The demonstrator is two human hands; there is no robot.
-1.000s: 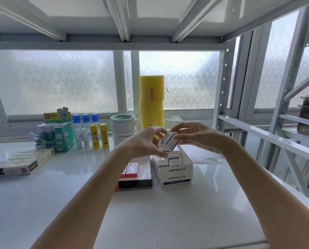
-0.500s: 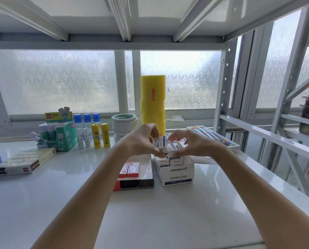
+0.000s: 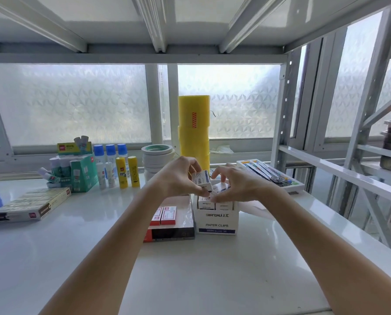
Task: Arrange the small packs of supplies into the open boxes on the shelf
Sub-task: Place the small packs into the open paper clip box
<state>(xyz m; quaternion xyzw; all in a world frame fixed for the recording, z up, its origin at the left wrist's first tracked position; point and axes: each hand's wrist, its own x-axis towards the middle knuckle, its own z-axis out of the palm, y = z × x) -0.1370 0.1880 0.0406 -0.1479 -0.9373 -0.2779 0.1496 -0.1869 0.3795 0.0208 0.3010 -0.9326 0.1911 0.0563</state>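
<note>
White shelf board [image 3: 53, 258] is carrying everything in view. Near the middle of it an open white carton [image 3: 217, 221] printed "PAPER CLIPS" is standing, already showing small packs [image 3: 212, 204] lined up inside. Both hands are hovering just above its open top. The left hand [image 3: 176, 178] is pinching one small white pack [image 3: 202, 181] between thumb and fingers, holding it tilted over the carton's left side. The right hand [image 3: 237, 185] is curling its fingers down onto another pack [image 3: 221, 187] sitting at the carton's mouth; how firmly it is gripping cannot be told. Touching the carton's left wall, a dark flat box [image 3: 171, 231] is lying with two red and white packs [image 3: 165, 215] on it. Toward the back edge, a yellow roll stack [image 3: 194, 130], tape rolls [image 3: 157, 155] and glue sticks [image 3: 127, 171] are standing.
</note>
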